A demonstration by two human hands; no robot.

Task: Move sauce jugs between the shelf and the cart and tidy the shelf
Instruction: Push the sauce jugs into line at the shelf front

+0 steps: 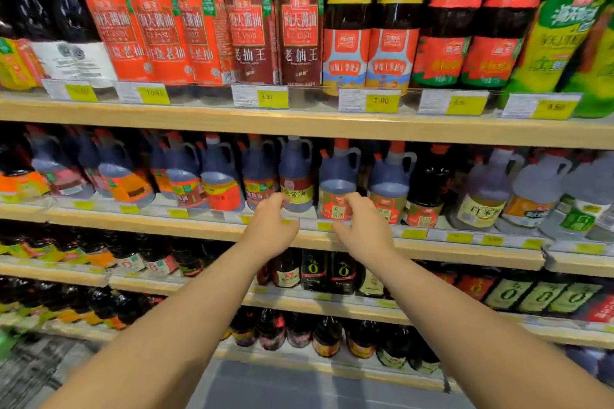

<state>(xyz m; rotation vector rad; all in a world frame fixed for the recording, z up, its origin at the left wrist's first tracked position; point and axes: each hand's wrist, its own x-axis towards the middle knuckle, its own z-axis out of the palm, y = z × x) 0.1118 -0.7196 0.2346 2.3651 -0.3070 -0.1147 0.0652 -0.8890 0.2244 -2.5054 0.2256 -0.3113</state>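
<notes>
sauce jugs point(337, 183) on middle shelf point(149, 225); both arms stretched forward, left hand point(273, 229) and right hand point(363, 231) loosely curled before them, gripping nothing.

Dark, red-capped sauce jugs point(339, 176) stand upright in a row on the wooden shelf point(166, 226).
</notes>
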